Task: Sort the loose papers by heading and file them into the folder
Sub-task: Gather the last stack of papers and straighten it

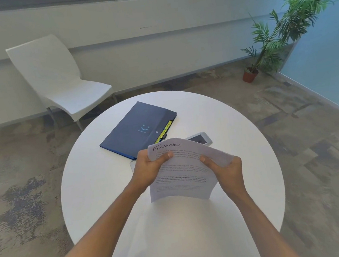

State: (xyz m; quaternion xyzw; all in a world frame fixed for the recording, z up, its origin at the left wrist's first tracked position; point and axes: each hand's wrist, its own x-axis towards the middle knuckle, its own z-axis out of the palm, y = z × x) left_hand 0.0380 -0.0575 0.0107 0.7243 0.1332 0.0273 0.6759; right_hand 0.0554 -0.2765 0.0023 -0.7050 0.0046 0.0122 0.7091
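White printed sheets headed "FINANCE" point(182, 169) | left edge pinched by left hand point(150, 168) grip | right edge clasped by right hand point(226, 169) grip | navy folder point(134, 130) lain beyond grips on desk point(99, 190)

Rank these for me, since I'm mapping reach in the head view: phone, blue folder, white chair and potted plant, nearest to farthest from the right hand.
From the right hand:
1. Phone, just beyond it on the table.
2. Blue folder, farther back, to the left.
3. White chair and potted plant, both on the floor past the table; too close to call.
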